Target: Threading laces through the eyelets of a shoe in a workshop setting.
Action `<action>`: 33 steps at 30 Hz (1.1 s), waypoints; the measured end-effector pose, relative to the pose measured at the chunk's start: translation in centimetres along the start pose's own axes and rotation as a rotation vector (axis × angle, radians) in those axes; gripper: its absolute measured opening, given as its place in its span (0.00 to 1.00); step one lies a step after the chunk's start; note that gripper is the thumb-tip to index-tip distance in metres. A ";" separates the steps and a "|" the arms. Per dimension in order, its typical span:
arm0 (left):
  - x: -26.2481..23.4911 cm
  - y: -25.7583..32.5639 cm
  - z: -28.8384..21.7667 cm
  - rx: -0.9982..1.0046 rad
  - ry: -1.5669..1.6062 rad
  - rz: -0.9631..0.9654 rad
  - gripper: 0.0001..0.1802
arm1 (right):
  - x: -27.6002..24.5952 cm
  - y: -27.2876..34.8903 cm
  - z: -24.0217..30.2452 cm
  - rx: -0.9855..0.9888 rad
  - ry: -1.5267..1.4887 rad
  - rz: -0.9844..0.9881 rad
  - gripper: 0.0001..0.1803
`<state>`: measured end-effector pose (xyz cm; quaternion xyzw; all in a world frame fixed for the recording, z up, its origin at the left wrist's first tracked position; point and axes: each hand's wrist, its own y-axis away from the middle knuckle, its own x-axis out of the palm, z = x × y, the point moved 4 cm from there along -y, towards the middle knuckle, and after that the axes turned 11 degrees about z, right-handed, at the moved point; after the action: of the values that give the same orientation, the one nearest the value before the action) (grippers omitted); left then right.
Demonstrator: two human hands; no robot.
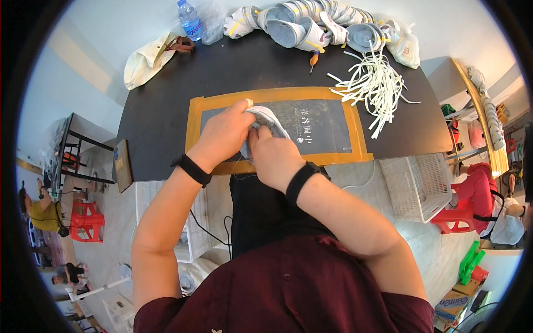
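Observation:
Over the near part of the table, my left hand [225,133] is closed on a white and grey shoe upper [268,115], its thumb at the upper rim. My right hand [276,160] reaches into the opening of the same piece, fingers bent and partly hidden inside it. Beneath both hands lies a dark printed mat [327,125], edged with brown tape [355,133]. A thin pale thread or cord hangs near the table's front edge; whether it joins the piece I cannot tell.
Several similar shoe uppers [311,34] line the table's back. White laces [377,83] pile at right, near an orange-handled pointed tool [313,60]. A water bottle [190,21] and cream cloth bag [147,60] stand back left. White crates [416,186] flank my legs; people sit farther off.

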<state>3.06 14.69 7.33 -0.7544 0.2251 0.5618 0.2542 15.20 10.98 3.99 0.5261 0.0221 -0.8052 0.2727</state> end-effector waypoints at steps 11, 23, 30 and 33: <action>-0.6 -0.1 0.5 0.028 0.045 0.076 0.09 | -1.9 -0.1 0.5 -0.101 0.166 0.009 0.22; -5.6 4.7 -3.7 0.059 0.360 0.224 0.12 | -7.3 13.2 2.2 -0.704 0.175 -0.342 0.30; -4.3 5.9 -5.0 -0.083 0.783 0.462 0.15 | -6.4 12.0 1.3 -0.707 0.024 0.059 0.22; -1.1 7.2 -6.1 -0.276 1.137 0.737 0.15 | -4.1 10.0 -0.4 -0.659 -0.566 0.735 0.13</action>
<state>2.78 5.33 8.90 -0.8314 0.4918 0.1524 -0.2090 21.33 4.33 9.88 0.1500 0.0137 -0.7175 0.6801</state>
